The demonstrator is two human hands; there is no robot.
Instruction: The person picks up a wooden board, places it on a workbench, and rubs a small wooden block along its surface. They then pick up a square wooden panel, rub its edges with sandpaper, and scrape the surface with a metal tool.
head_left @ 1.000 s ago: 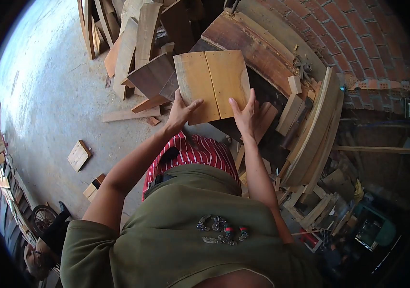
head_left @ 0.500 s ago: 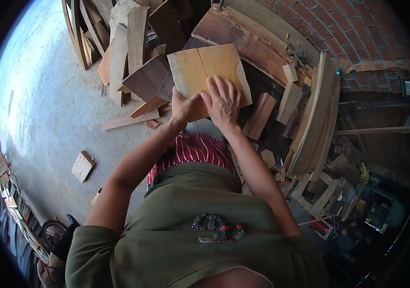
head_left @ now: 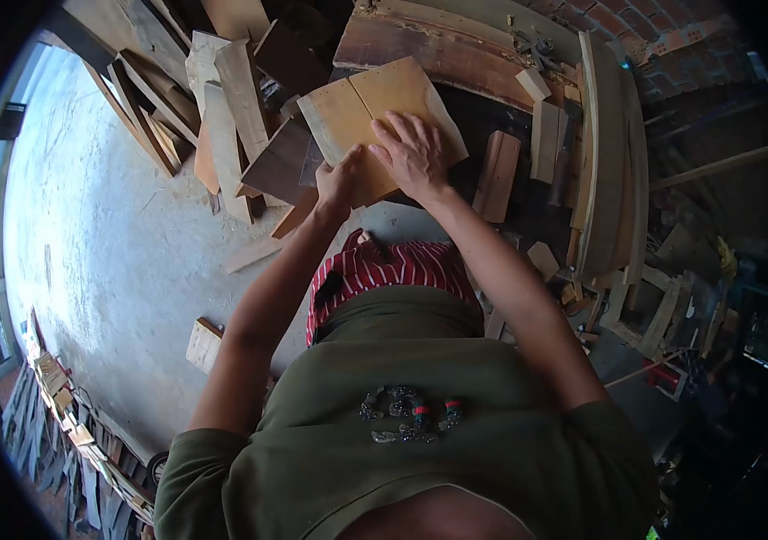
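Note:
A flat, yellowish wooden board (head_left: 334, 112) lies in front of me, with a dark seam running down from its far edge and small holes near that edge. My left hand (head_left: 339, 183) grips its near left side, thumb on top and fingers hidden underneath. Flat on the board's face, right of the seam, rests my right hand (head_left: 414, 160) with its fingers somewhat spread. Beneath the board's left side, dark brown wood pieces (head_left: 280, 164) stick out.
Planks (head_left: 244, 94) lean in a pile at the far left. On the dark bench to the right are a reddish wood block (head_left: 497, 175) and a pale block (head_left: 546, 139). Long curved boards (head_left: 604, 171) stand beyond them. A small wood block (head_left: 205, 345) lies on the concrete floor.
The whole view has shifted and turned with my head. The board appears rotated slightly counterclockwise and a little farther up and left. Both hands remain on it in much the same places.

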